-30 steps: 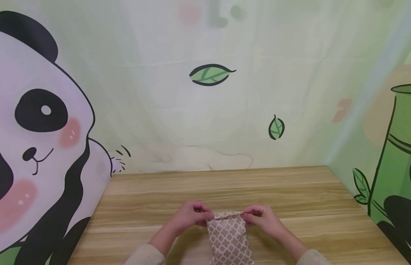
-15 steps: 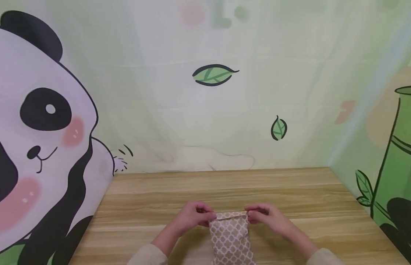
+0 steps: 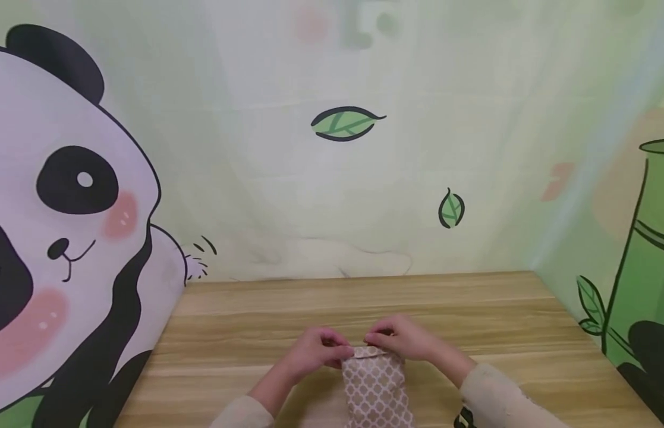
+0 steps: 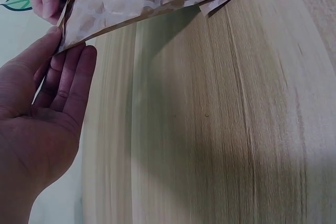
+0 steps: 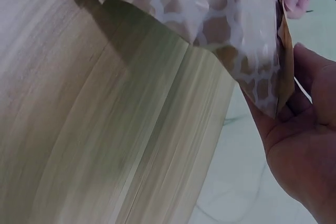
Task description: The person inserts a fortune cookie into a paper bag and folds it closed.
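Observation:
A tan paper bag (image 3: 374,383) with a white quatrefoil pattern stands at the front middle of the head view, its top edge folded over into a narrow strip. My left hand (image 3: 320,352) pinches the left end of that fold. In the left wrist view, the left thumb lies on one side of the bag (image 4: 142,1) and the fingers on the other. My right hand (image 3: 401,337) is at the right part of the fold, thumb and index finger close together along it. Seen from the right wrist, the fingers of this hand (image 5: 310,129) reach behind the bag's corner (image 5: 262,77).
The wood-grain table (image 3: 246,303) extends behind and to both sides of the bag. A pale green cloth backdrop (image 3: 257,178) with a printed panda and bamboo closes off the back and sides. A small black item (image 3: 463,418) shows below the right sleeve (image 3: 503,392).
My right hand has moved left from the fold's right corner toward the middle of the top edge. The left hand keeps its pinch on the left corner. The view has shifted slightly.

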Demonstrator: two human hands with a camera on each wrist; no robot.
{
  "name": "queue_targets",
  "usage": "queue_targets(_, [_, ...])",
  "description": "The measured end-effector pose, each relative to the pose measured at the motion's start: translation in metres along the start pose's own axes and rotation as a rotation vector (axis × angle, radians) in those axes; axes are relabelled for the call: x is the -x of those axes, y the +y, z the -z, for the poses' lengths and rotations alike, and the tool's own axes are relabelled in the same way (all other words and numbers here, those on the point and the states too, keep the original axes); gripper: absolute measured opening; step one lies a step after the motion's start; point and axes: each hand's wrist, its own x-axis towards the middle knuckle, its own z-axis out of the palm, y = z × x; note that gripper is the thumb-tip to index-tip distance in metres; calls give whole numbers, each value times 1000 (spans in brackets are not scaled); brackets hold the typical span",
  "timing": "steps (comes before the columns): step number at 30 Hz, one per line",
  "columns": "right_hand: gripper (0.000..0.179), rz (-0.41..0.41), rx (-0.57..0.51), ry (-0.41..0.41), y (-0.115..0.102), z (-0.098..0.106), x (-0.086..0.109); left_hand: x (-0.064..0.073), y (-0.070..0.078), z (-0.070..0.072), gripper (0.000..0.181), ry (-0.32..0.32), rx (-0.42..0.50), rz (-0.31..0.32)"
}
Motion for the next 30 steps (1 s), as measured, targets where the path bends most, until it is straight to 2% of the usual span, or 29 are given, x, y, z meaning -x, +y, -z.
queue_targets(5, [19,13,2,-19,-3,-4,-3,0,1,-1,17,12,-10,-21])
queue_targets(10, [17,-14,7,-24,-4,-7,-3,0,2,-4,17,29,-4,-18])
queue_targets(16, [10,-24,23,8,-3,-14,-1,-1,0,-6,16,37,7,-22])
queue_targets(21, [6,16,26,44,-4,-20,2,-1,0,-7,15,38,-11,-37])
queue_targets(24, [7,29,9,52,-3,-19,5,-1,0,-7,14,44,-27,-42])
queue_targets(30, [13,-17,-37,63,5,-9,16,-2,1,-7,14,68,-58,-67])
